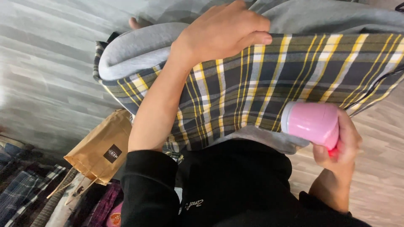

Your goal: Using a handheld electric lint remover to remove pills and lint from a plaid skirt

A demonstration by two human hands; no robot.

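A plaid cloth (269,80) in dark grey, yellow and white lies across my lap over grey fabric (139,46). My left hand (223,31) presses down on the upper edge of the plaid, fingers curled over it. My right hand (341,143) is closed around a pink handheld device (311,124) with a pale rounded head. The head of the device rests against the lower edge of the plaid cloth. I wear a black long-sleeved top (235,185).
A brown paper bag (103,147) with handles lies on the floor at lower left. Several folded plaid and patterned garments (29,189) are piled along the bottom left. The floor is light wood planks (378,168).
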